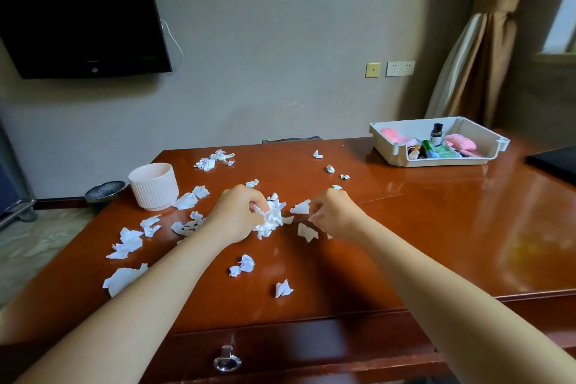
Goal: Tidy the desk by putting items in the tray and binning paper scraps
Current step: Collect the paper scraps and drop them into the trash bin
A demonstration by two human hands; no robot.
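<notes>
White paper scraps lie scattered over the left and middle of the brown desk (436, 227). My left hand (235, 215) is closed on a crumpled wad of scraps (270, 219) at mid-desk. Just to its right, my right hand (335, 217) has its fingers curled down on small scraps; one torn scrap (301, 207) lies between the two hands. A pale pink ribbed bin (153, 185) stands at the desk's left edge. The white tray (389, 151) sits at the far right and holds pink plush toys, a dark bottle and small packets.
Loose scraps lie near the front (283, 288), at the left edge (123, 279) and at the back (215, 159). A dark bowl-like bin (104, 192) stands on the floor to the left. A black flat object (553, 162) rests at the right edge. A drawer pull (227, 360) sits below me.
</notes>
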